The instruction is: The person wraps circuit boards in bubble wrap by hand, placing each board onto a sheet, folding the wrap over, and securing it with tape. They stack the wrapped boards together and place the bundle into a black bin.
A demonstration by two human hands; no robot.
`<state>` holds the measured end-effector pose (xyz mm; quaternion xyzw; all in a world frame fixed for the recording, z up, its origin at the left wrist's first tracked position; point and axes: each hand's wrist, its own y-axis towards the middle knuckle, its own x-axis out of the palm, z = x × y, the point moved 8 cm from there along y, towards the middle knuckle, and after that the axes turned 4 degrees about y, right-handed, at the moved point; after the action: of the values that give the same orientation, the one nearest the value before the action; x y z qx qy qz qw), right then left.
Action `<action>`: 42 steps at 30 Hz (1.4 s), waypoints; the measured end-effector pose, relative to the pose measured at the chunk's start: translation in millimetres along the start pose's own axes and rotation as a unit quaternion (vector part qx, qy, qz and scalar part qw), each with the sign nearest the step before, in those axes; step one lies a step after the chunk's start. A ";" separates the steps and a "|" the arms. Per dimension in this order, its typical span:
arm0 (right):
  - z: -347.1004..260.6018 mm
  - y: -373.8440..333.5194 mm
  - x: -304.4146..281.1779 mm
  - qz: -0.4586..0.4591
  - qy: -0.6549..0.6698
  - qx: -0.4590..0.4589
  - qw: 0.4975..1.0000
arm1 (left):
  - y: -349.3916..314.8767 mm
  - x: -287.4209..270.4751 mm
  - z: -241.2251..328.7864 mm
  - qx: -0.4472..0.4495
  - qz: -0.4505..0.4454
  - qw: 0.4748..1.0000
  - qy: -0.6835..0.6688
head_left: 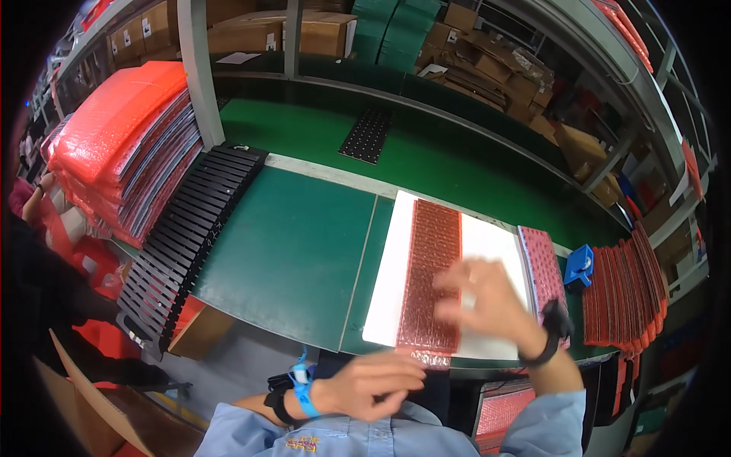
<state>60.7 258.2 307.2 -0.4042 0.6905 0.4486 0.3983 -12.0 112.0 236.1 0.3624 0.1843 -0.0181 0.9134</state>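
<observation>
- On green bench top (289, 251), near front edge: lying flat, white board (487, 251) with pink bubble-wrap bag (430, 274) stretched lengthwise over its left part, lower end of bag hanging just past bench edge toward the body.
- Pressing down on bag and board with right hand (487, 297), fingers spread wide and flat, blurred by motion; apparently smoothing or pinning the bag so it stays flat on the board. Holding nothing, as far as can be told.
- Hovering low near the chest, left hand (373, 385), fingers curled loosely inward just below the overhanging bag end; cannot tell whether pinching the bag's edge or holding nothing. Wearing blue wrist strap (303, 392) with cord, black band beside it.
- Wearing black band (550, 335) on right wrist.
- Lying against right edge of board: second pink bubble bag (542, 270), probably kept within reach of the right hand.
- Standing on edge at far right: row of pink bags (624, 286), packed like files, with small blue tape dispenser (580, 265) between them and the board.
- Sitting at left: black slotted rack (194, 236), tilted down toward bench edge, slots showing nothing inside.
- Piling up behind rack: tall stack of pink-red bubble bags (122, 145), bulk stock kept off the working patch.
- Lying further back on green surface: black perforated tray (367, 135), well apart from both hands.
- Filling rear shelves: cardboard boxes (320, 30).
</observation>
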 end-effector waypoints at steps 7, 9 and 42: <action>163.5 210.5 44.8 0.112 -0.045 0.268 0.956 | -1.0 -80.1 -25.9 -0.136 0.177 0.913 0.341; 194.0 243.1 85.5 0.153 -0.035 0.332 0.930 | -6.6 -78.1 -28.6 -0.161 0.185 0.879 0.409; -16.9 -52.5 71.3 0.226 -0.059 0.402 0.885 | -8.1 -56.1 -9.1 -0.133 0.143 0.944 0.264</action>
<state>80.1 213.7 231.2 -0.0151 0.8594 0.2330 0.4549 -68.6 106.5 244.3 0.2518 0.3659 0.2340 0.8648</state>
